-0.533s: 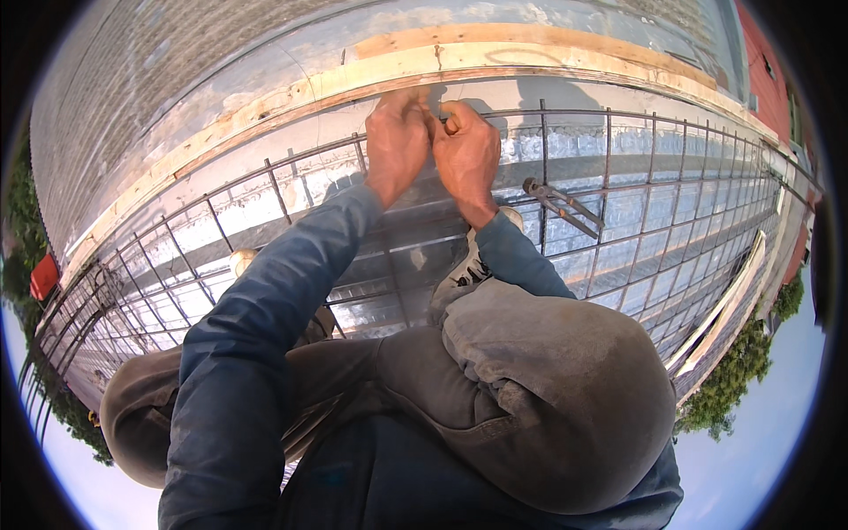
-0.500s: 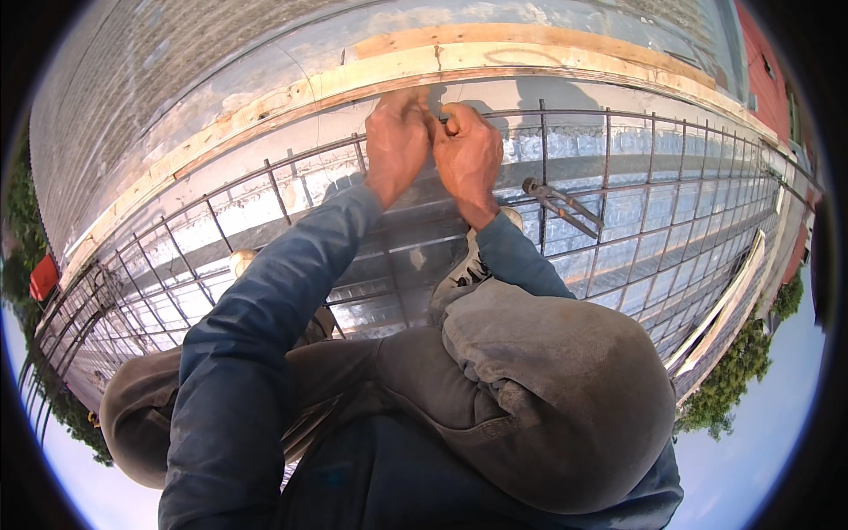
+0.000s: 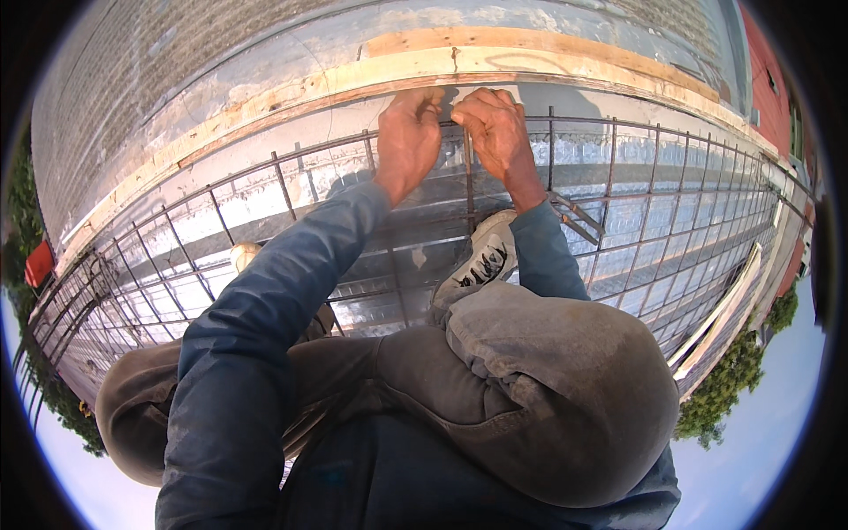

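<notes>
At the far edge of steel mesh point(image 3: 469, 177), left hand point(image 3: 410, 140) curled, right hand point(image 3: 497, 132) curled, any grip unclear

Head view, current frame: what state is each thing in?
Left hand: fingers curled, any hold hidden
Right hand: fingers bent together, hold unclear
Pliers: lying on the mesh, handles apart, head hidden
Steel mesh: bars crossed in a grid
Wooden board: lengthwise beyond the mesh, dark streak across
Shoe near right knee: laced
</notes>
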`<action>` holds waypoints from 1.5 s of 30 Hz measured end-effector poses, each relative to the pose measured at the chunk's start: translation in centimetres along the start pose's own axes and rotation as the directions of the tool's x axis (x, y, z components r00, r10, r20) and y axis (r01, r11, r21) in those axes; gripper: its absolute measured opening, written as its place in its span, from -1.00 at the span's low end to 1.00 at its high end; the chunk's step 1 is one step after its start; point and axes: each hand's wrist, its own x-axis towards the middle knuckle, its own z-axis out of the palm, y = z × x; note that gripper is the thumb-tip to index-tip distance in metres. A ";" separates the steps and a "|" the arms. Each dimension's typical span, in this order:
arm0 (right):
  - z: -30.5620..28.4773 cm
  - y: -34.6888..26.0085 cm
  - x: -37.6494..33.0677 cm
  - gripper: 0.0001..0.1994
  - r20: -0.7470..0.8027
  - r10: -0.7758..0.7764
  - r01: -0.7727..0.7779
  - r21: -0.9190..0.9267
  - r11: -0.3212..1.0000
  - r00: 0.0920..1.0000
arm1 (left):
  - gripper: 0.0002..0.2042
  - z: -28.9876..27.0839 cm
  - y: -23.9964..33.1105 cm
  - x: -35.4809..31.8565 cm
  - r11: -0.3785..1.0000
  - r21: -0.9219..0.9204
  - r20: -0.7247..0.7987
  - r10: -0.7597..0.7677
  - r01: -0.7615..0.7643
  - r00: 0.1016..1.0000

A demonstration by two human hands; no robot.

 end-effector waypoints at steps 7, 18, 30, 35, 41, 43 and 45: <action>-1.2 1.2 0.4 -0.86 0.144 -0.006 -0.028 0.230 0.973 0.990 | -0.73 0.1 -0.2 0.2 0.999 0.039 -0.010 0.000 0.000 1.000; -0.5 0.7 1.7 -0.80 0.218 0.125 -0.141 0.059 0.988 0.968 | -0.72 0.3 -0.1 0.0 0.997 0.075 -0.030 0.033 -0.031 0.999; -6.6 2.5 -8.4 -0.77 -0.131 0.387 -0.314 0.381 0.869 0.913 | -0.65 -0.6 -0.3 -0.6 0.975 0.131 0.076 0.170 -0.179 0.982; -9.3 5.2 -19.5 -0.43 -0.089 0.525 -0.531 -0.217 0.819 0.847 | -0.57 -1.1 -0.8 -4.5 0.615 0.226 0.549 0.561 -0.756 0.620; -7.9 5.2 -20.3 -0.35 -0.163 0.524 -0.547 -0.334 0.768 0.836 | -0.53 1.0 -1.3 -5.4 0.606 0.321 0.747 0.310 -0.728 0.588; -8.2 5.7 -19.6 -0.42 -0.142 0.517 -0.531 -0.349 0.772 0.844 | -0.56 2.0 -0.5 -6.4 0.557 0.415 0.722 0.279 -0.719 0.633; -8.6 5.6 -19.6 -0.49 -0.140 0.500 -0.514 -0.358 0.779 0.855 | -0.61 3.2 0.2 -6.9 0.542 0.487 0.677 0.261 -0.685 0.688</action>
